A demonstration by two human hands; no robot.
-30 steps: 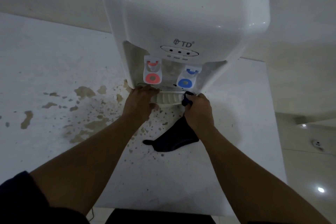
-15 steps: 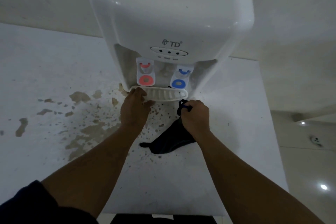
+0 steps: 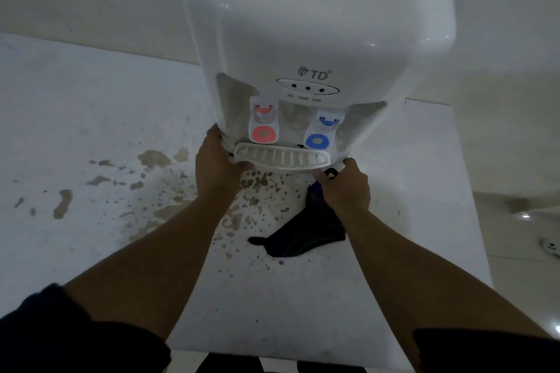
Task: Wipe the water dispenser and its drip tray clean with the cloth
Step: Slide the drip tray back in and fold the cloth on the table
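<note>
Drip tray (image 3: 281,158), white and slotted, sits at the foot of the water dispenser (image 3: 318,39), with both hands at its ends. The left hand (image 3: 213,165) curls its fingers around the tray's left end and the dispenser's lower left corner. The right hand (image 3: 345,186) grips a dark cloth (image 3: 306,230) in curled fingers just below the tray's right end; the rest of the cloth trails down onto the white table (image 3: 75,100). Above the tray hang a red tap (image 3: 263,124) and a blue tap (image 3: 321,133). Brown stains (image 3: 154,157) speckle the table left of and beneath the hands.
</note>
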